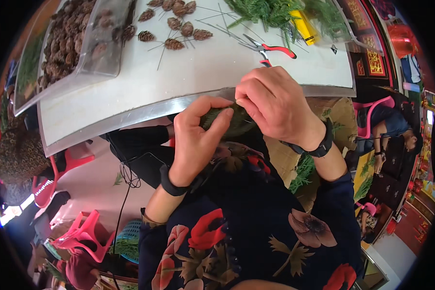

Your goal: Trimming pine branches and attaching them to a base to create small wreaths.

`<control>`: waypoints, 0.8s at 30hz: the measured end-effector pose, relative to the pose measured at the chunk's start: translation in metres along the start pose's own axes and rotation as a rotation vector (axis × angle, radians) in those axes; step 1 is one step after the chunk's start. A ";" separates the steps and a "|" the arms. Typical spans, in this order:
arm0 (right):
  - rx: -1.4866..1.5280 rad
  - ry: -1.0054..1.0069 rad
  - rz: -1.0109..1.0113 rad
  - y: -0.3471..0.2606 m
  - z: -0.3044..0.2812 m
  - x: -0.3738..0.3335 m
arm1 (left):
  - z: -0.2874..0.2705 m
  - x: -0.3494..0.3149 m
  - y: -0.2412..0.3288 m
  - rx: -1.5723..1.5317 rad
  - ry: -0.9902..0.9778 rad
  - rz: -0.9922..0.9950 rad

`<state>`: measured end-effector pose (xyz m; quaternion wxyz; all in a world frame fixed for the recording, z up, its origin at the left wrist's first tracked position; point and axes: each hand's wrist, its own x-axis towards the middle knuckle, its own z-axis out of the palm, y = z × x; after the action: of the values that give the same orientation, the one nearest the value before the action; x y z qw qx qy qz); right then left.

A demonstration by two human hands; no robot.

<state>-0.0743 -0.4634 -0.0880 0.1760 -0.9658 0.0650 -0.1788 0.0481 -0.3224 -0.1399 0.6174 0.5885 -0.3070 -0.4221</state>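
Observation:
My left hand (193, 135) and my right hand (278, 106) meet just in front of the table's near edge. The left one's thumb and fingers curl round a bristly green sprig (238, 126), mostly hidden by the hands. With thumb and index finger pressed together, the right hand pinches at its tip; whether a thin wire is in that pinch is too small to tell. Red-and-black pliers (262, 47) lie open-jawed on the white table (203, 67) beyond the right hand. Several brown pine cones (174, 44) with thin wires are scattered farther back.
A clear plastic bin (104, 67) of pine cones stands at the table's left. Green sprigs (266, 13) and a yellow tube (302, 28) lie far right. Cardboard (282, 157) is below right. Pink stools (89, 237), a cable (125, 205) and other people surround the table.

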 end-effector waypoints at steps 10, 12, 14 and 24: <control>0.415 0.028 0.472 0.034 0.002 -0.023 | 0.022 0.011 0.004 0.252 0.201 0.070; 0.020 0.209 0.306 0.057 -0.003 -0.024 | 0.018 0.013 0.004 0.133 0.211 0.024; -0.060 0.175 0.335 0.075 -0.004 -0.028 | 0.012 0.016 0.002 -0.122 0.223 -0.104; -0.204 0.001 0.396 0.095 0.005 -0.037 | -0.044 -0.004 0.011 -0.380 0.427 -0.089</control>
<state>-0.1129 -0.5433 -0.1388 0.1090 -0.9470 0.2713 -0.1335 0.0865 -0.2988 -0.1338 0.7482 0.5505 -0.0595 -0.3654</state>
